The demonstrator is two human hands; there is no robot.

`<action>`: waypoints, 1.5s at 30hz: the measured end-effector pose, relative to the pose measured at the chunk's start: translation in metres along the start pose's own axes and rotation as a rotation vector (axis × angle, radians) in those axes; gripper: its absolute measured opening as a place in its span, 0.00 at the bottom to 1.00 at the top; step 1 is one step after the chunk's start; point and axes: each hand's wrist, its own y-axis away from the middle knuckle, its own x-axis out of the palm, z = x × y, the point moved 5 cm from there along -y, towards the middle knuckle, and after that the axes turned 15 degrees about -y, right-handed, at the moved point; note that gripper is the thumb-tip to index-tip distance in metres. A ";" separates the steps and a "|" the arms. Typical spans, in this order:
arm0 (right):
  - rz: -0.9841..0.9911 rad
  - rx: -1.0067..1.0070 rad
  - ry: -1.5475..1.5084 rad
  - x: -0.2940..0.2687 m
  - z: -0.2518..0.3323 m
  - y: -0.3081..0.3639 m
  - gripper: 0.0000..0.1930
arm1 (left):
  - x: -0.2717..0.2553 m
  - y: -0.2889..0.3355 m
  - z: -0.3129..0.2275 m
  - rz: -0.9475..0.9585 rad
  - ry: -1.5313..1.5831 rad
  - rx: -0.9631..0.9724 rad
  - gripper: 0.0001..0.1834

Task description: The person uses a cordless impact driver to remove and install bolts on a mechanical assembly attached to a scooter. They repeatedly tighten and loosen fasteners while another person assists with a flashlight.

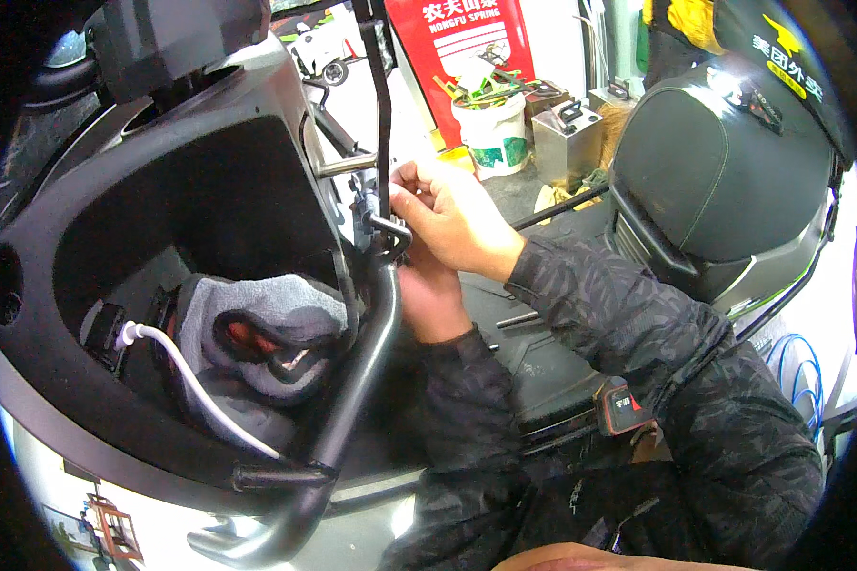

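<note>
Both my hands are at a metal clamp (365,205) where black tubes meet, beside the scooter's front storage pocket. My right hand (467,221) is uppermost, its thumb and fingers bent together against the clamp. Whatever they pinch is too small to make out. Below it, my left hand (432,297) reaches up behind the tube joint, with its fingers hidden by my right hand. A thick black tube (357,366) curves down from the joint past the pocket. A bent dark rod (391,228) sticks out just left of my right hand.
In the pocket (190,181) lie a grey cloth (248,300) and a plugged-in white cable (195,376). The scooter seat (686,167) stands right. Behind are a white bucket (490,133) of tools and a metal box (567,143). A red-and-black power tool part (622,406) sits below my right forearm.
</note>
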 end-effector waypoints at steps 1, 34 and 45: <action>-0.005 -0.041 0.011 0.000 0.003 0.002 0.08 | 0.004 0.000 0.000 0.074 -0.019 -0.010 0.30; -0.590 -0.130 0.296 -0.155 0.042 0.019 0.12 | 0.001 0.012 -0.008 -0.532 -0.045 0.192 0.12; -0.483 0.062 -0.179 -0.170 0.034 -0.037 0.14 | 0.002 0.007 -0.013 -0.334 -0.075 0.240 0.13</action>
